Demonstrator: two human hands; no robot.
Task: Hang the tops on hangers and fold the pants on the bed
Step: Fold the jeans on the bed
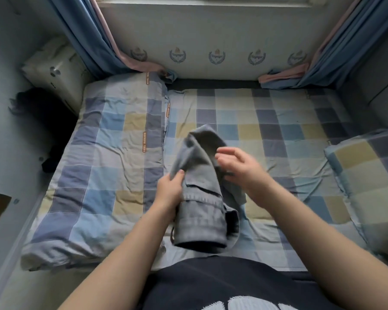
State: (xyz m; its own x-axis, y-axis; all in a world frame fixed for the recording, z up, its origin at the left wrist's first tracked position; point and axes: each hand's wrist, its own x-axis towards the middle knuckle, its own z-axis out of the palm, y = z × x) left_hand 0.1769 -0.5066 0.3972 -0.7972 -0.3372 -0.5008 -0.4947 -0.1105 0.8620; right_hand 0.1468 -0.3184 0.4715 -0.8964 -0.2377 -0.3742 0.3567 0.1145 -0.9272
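A grey pair of pants [202,193] hangs bunched above the middle of the bed [278,121], its waistband end lowest near my body. My left hand [169,190] grips the left edge of the fabric, thumb on top. My right hand [238,166] is at the right side of the bundle, fingers loosely curled and blurred; whether it holds the cloth cannot be made out. No hangers or tops are in view.
A folded checked quilt [103,166] lies along the left half of the bed. A checked pillow [367,182] sits at the right edge. Dark clothing [43,117] is piled at the left by a white pillow [56,68]. Blue curtains [81,36] hang at the back corners.
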